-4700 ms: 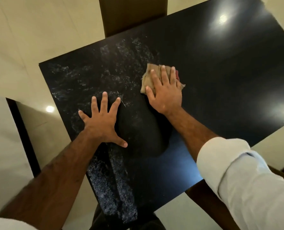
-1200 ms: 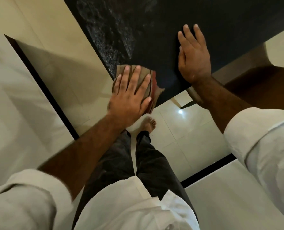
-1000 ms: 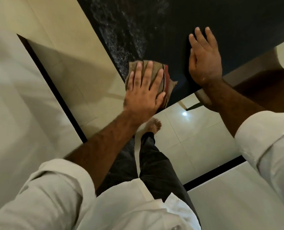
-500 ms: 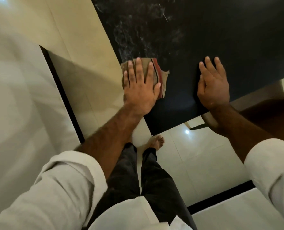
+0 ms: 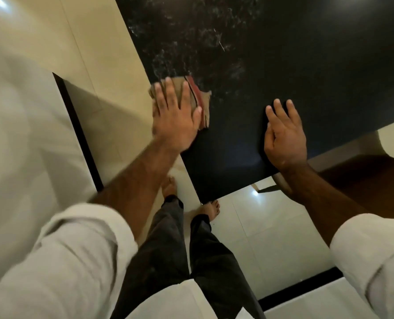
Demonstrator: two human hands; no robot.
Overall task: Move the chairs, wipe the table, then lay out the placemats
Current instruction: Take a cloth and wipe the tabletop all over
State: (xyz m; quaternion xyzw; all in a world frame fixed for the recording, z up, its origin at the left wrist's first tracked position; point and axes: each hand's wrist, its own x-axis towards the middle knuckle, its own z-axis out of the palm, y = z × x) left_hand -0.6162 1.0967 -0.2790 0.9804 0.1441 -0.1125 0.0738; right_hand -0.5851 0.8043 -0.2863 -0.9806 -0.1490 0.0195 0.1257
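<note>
left hand [image 5: 176,120]: fingers spread flat, pressing brown folded cloth [image 5: 197,97] at left edge of black tabletop [image 5: 318,65] | right hand [image 5: 284,134]: fingers released, palm flat near tabletop's near corner, apart from cloth | whitish smears beyond cloth | no containers

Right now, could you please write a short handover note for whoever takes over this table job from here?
Left hand: flat on the folded cloth at the table's left edge.
Right hand: bare, palm flat on the table near the front edge.
Done: corner nearest the person looks clean.
Left: whitish smears beyond the cloth need wiping. No placemats in view.
</note>
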